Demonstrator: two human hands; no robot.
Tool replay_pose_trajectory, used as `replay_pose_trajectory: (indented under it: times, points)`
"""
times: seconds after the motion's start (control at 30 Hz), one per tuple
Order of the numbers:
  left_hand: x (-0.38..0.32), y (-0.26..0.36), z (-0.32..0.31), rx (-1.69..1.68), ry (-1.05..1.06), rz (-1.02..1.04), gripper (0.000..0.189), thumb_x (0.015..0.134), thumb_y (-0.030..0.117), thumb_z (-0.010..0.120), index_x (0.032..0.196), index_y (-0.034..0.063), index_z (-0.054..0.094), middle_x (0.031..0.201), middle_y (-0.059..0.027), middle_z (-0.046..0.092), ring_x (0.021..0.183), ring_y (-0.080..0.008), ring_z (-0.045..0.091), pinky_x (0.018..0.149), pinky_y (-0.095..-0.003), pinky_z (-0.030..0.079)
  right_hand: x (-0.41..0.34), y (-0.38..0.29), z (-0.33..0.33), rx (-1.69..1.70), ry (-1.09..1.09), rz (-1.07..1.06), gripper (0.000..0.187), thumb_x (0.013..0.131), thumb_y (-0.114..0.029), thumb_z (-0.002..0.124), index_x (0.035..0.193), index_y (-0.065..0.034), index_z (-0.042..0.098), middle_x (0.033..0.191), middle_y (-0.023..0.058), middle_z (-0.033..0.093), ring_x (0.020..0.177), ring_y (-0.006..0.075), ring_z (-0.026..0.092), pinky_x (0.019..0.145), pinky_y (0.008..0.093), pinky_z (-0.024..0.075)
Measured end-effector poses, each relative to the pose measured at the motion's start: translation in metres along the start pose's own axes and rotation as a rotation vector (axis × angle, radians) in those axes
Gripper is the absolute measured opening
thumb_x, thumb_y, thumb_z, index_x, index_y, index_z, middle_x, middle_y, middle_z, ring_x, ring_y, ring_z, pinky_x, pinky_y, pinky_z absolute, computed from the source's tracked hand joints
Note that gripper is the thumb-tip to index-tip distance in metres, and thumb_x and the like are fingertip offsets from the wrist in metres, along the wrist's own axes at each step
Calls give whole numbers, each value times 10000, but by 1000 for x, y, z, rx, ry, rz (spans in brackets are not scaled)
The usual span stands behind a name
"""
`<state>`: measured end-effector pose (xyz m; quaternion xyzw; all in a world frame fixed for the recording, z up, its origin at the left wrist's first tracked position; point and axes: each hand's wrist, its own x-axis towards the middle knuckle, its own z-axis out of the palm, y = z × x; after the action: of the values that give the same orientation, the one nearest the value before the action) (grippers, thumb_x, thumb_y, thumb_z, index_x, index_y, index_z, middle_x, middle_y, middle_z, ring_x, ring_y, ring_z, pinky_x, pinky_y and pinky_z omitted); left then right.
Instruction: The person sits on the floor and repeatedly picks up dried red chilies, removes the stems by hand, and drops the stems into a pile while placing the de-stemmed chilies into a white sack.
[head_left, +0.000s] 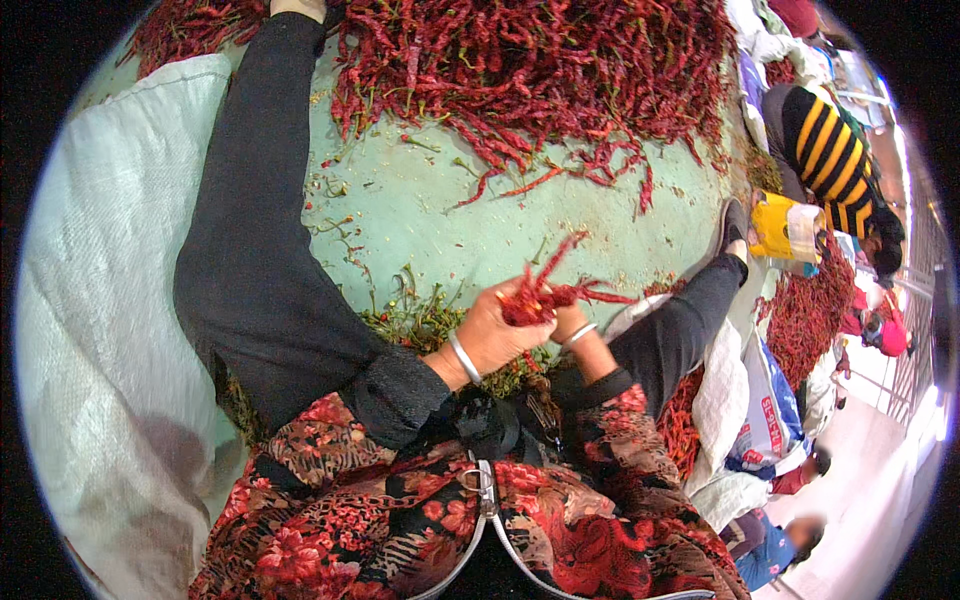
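Note:
Close together above my lap, both hands are busy with dried red chillies. My left hand (491, 330) is curled around a bunch of red chillies (527, 304), whose stem ends face up. Just beside it, my right hand (571, 322) grips chillies (596, 291) that stick out to the right; its fingers are partly hidden behind the bunch. A silver bangle circles each wrist. Below the hands, between my legs, lies a heap of green-brown chilli stems (412, 315). Farther off spreads a large pile of dried red chillies (540, 67).
A pale green floor sheet (420, 202) bears loose chillies and seeds. A white woven sack (112, 262) lies at the left. On the right are a yellow bag (776, 225), a printed sack (765, 420), red chillies (679, 427) beside my leg, and several people, one in a striped top (829, 150).

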<state>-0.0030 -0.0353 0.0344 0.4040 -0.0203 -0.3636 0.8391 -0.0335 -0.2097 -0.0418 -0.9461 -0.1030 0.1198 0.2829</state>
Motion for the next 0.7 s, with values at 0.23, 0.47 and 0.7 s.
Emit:
replay_pose_trajectory:
  times: [0.23, 0.47, 0.7]
  points:
    - [18, 9, -31, -264, 268, -31, 294, 699, -14, 644, 981, 2, 564, 829, -31, 616, 686, -112, 587, 628, -263, 491, 146, 14, -50, -248, 296, 267, 240, 716, -220, 596, 869, -35, 602, 898, 183, 572, 800, 361, 569, 686, 420, 458]
    - [22, -2, -38, -302, 347, 44, 203, 741, 25, 602, 942, 5, 588, 853, -79, 635, 773, -160, 609, 707, -286, 487, 115, 21, -58, 173, 394, 281, 203, 722, -143, 601, 854, 10, 585, 662, 174, 596, 592, 289, 573, 566, 350, 456]
    - [23, -9, -35, -328, 258, 55, 186, 708, 7, 643, 890, 27, 610, 810, -35, 632, 711, -125, 597, 669, -264, 478, 24, -58, -47, -23, 300, 1, 154, 782, -44, 555, 927, 0, 579, 676, 152, 580, 550, 256, 537, 559, 295, 442]
